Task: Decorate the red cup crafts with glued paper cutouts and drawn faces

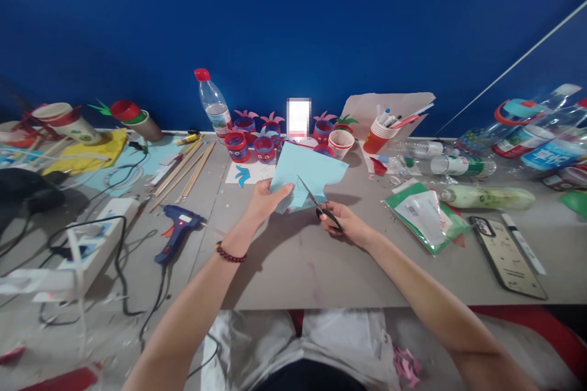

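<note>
My left hand (270, 198) grips a sheet of light blue paper (309, 168) by its left edge, thumb on top. The paper's right side has a curved notch cut out of it. In my right hand (346, 224) is a pair of black-handled scissors (317, 203), its blade lying across the lower part of the sheet. My fingers are wrapped through the handles. Behind the paper stand small red and purple cups with faces (237, 146) and paper tufts. A blue paper cutout (242, 175) lies on a white sheet left of the paper.
On the left are a blue glue gun (178, 229), wooden sticks (188, 174) and a white power strip (98, 250) with cables. To the right lie a green packet (424, 217), a phone (507, 256), a marker (523, 243) and plastic bottles (463, 165). A pen cup (378, 137) stands behind.
</note>
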Motion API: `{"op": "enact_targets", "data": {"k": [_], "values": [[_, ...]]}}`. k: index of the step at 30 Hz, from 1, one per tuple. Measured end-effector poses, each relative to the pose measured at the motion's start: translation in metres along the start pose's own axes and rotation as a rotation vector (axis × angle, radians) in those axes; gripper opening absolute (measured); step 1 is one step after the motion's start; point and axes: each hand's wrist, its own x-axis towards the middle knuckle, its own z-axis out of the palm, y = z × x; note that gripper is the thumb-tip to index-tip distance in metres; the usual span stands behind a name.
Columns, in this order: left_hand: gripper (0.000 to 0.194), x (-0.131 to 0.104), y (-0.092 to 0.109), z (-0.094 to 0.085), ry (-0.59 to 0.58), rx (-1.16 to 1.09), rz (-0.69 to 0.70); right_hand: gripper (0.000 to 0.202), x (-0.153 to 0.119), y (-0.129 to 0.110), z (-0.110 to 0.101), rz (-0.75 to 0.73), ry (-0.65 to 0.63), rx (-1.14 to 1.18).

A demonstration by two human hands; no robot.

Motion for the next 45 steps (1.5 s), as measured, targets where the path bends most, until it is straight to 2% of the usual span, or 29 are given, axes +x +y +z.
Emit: {"op": "enact_targets", "data": {"k": [21,45], "values": [[0.035,0.0001,-0.0044,0.0012,0.008,-0.002,-0.012,0.055,0.0002,0.0005,0.0007,0.024,0.018,-0.026],[0.032,-0.0032,-0.0045,0.0061,0.016,-0.02,-0.038,0.047,-0.0013,-0.0024,0.0015,-0.011,-0.023,-0.037]]}}
